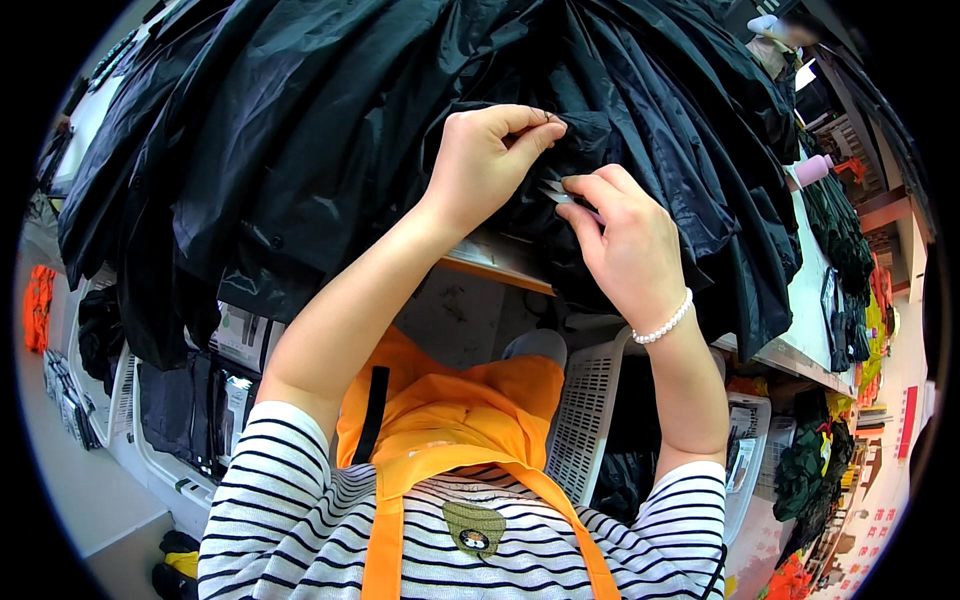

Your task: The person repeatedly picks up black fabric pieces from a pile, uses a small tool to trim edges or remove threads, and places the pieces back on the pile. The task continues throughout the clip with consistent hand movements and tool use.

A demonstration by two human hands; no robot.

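Note:
A heap of shiny black garments (290, 150) covers the worktable before me and hangs over its front edge. My left hand (485, 165) is closed in a pinch on the edge of the black fabric, near the middle of the heap. Just to the right and slightly nearer, my right hand (632, 240) grips a pair of thread snips (555, 192) between thumb and fingers. Their metal blades point left, apart at the tips, toward the cloth below my left hand. Any thread there is too fine to make out.
Under the table edge (500, 262) stands a white plastic basket (585, 415) with dark items, by my orange apron (450, 410). Another crate (165, 460) with black packs is at the left. A pink bottle (812, 170) stands on the right; a person (780, 40) is at the far right.

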